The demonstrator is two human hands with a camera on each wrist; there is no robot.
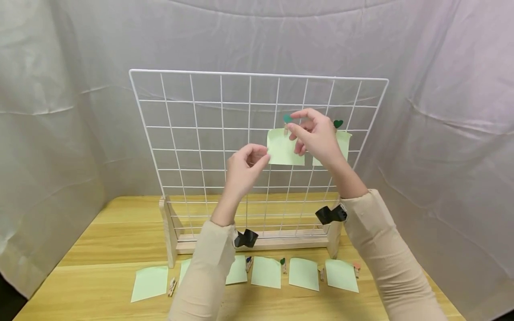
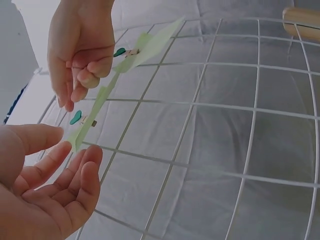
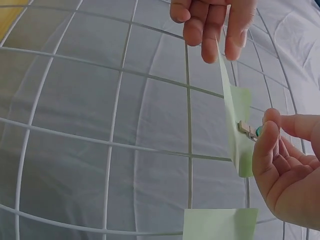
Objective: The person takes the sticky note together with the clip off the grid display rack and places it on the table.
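A pale green paper note [image 1: 283,149] hangs on the white wire grid [image 1: 237,116], held by a small wooden clip [image 3: 246,130] with a teal heart [image 1: 287,118]. My right hand [image 1: 319,136] is beside this clip, thumb and forefinger apart near the heart. In the left wrist view a small gap shows between the right fingertips and the teal heart. My left hand [image 1: 245,167] is at the note's left edge, its fingers loosely extended around the corner without pinching it. Partly behind the right hand, a second note [image 1: 343,145] hangs from a clip with a dark green heart [image 1: 338,123].
Wooden feet [image 1: 166,227] support the grid on a wooden table [image 1: 108,232]. Along the front lie several green notes [image 1: 304,273] with small heart clips [image 1: 284,266] between them; my left sleeve covers part of this row. Grey cloth [image 1: 80,133] hangs behind and at the sides.
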